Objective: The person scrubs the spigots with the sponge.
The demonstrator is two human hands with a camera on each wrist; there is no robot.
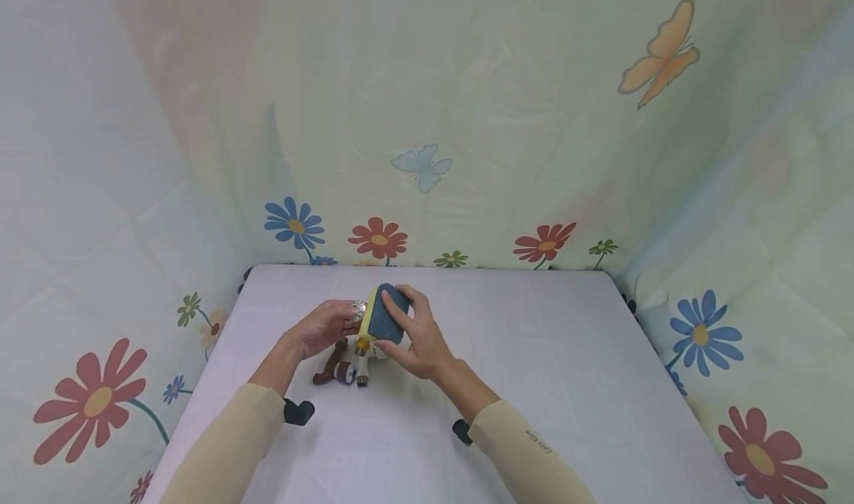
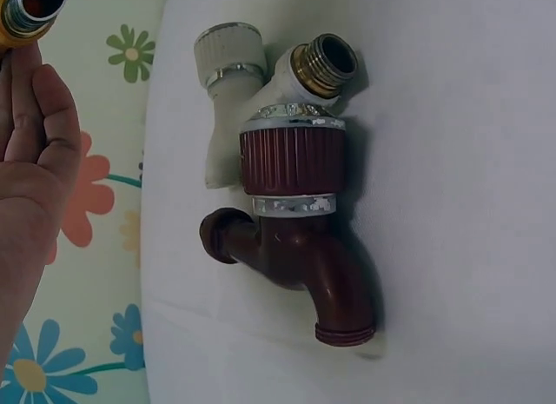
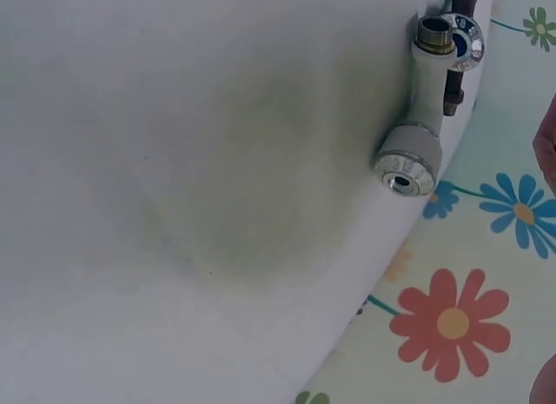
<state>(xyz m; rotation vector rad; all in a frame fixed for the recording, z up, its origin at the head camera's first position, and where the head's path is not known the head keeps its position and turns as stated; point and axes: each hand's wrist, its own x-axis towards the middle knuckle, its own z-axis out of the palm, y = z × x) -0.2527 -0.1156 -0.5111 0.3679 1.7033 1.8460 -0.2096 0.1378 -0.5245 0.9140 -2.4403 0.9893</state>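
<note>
My left hand (image 1: 323, 327) grips a tap with a chrome-topped knob (image 1: 359, 310); its yellow-gold threaded end (image 2: 30, 11) shows at the upper left of the left wrist view. A two-layer sponge (image 1: 390, 316), yellow on one side and dark blue-grey on the other, is held in my right hand (image 1: 420, 341) against the tap. The sponge hides most of the tap's body. Beneath the hands, a brown plastic tap (image 2: 295, 239) lies on the table beside a white tap (image 3: 426, 96) with a brass threaded end.
A white cloth covers the table (image 1: 534, 370). Behind it and along both sides hangs a pale curtain (image 1: 480, 104) printed with flowers and butterflies. Dark straps or mounts (image 1: 298, 412) sit at both wrists.
</note>
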